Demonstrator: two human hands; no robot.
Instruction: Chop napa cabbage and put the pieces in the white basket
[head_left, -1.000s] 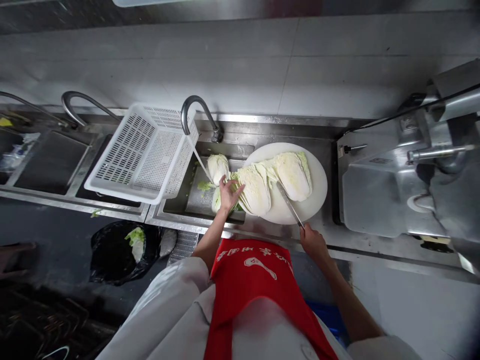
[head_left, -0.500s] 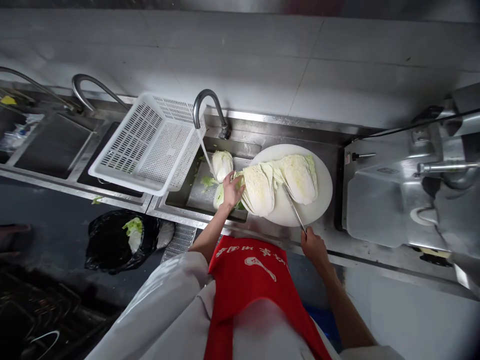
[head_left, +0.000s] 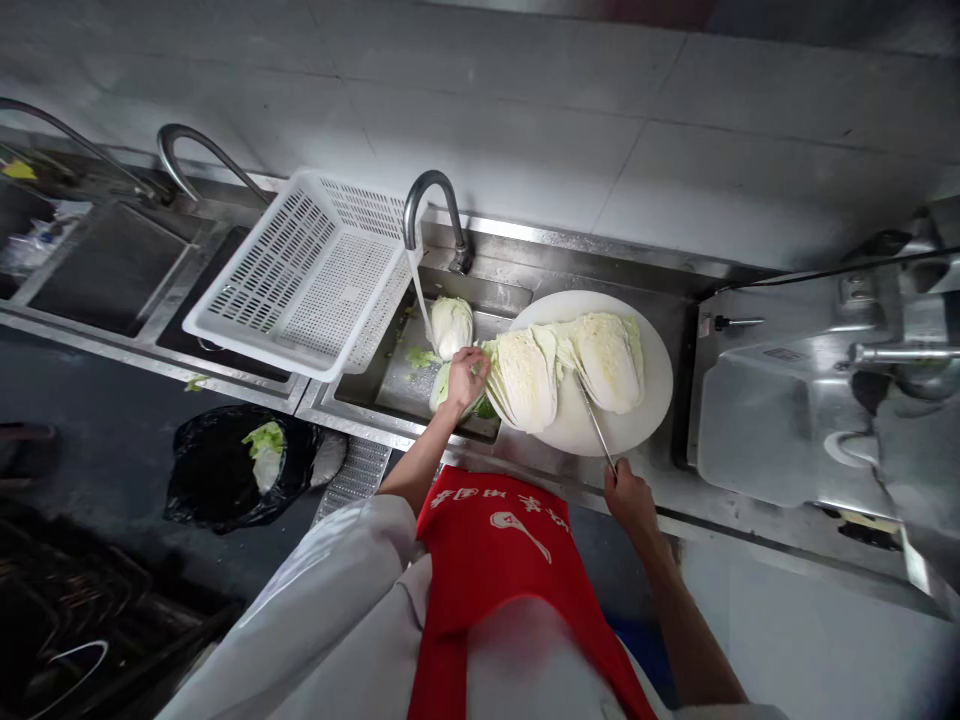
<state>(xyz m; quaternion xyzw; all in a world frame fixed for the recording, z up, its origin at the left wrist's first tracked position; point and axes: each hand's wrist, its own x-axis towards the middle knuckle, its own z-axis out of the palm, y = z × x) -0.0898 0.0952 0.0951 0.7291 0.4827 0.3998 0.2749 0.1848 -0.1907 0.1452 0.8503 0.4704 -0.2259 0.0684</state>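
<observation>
Two napa cabbage halves lie cut face up on a round white cutting board (head_left: 553,436). My left hand (head_left: 468,380) is closed at the leafy left edge of the left cabbage half (head_left: 523,382); its fingertips are partly hidden. The right cabbage half (head_left: 606,362) rests beside it, their leaves touching. In my right hand (head_left: 630,496) is a knife (head_left: 598,425), gripped by the handle. Its blade points up and left across the board, the tip lying by the gap between the halves. A whole napa cabbage (head_left: 451,326) sits in the sink just beyond my left hand.
Water runs from a curved faucet (head_left: 433,178) into the sink (head_left: 397,375). A white perforated basket (head_left: 279,352) stands left of it. On the floor, a black-bagged bin (head_left: 206,470) holds leaf scraps. Metal equipment with a tray (head_left: 754,425) stands to the right.
My left hand's fingers have drawn in from a spread pose to a curled one at the left half's leafy edge. The knife stays in much the same place; the view has shifted slightly.
</observation>
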